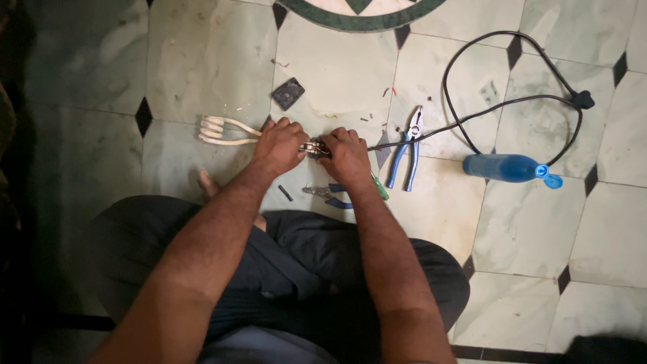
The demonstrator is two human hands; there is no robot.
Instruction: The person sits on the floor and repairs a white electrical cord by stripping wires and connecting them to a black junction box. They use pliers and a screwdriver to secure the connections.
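- Seated cross-legged on a pale green marble floor point(202, 61) with black diamond insets, I have both hands meeting at the centre of the frame over a small metal terminal block point(313, 147) at the head of a white coiled immersion heater rod point(219, 130).
- My left hand point(280, 145) is clenched around the heater's head; the white coil runs out from under it toward 9 o'clock.
- My right hand point(345, 154) grips the other side of the block, fingers curled tight where the black power cord point(485, 111) comes in; whether it also holds a tool I cannot tell.
- The cord leaves toward 3 o'clock, loops wide and ends in a black plug point(583, 100) at 2 o'clock.
- Blue-handled combination pliers point(406, 152) lie just beside the right hand at 3 o'clock; a second blue-handled plier point(328, 193) and a green-handled screwdriver point(379, 187) lie below the hands at 6 o'clock.
- A blue plastic bottle point(505, 168), cap flipped open, lies on its side farther out at 3 o'clock; a dark square cover plate point(288, 93) sits at 11 o'clock.
- My read: the step is joining cord to heater terminals. The next move calls for a steady left-hand hold and fine fingertip work, or a tool, at the joint.
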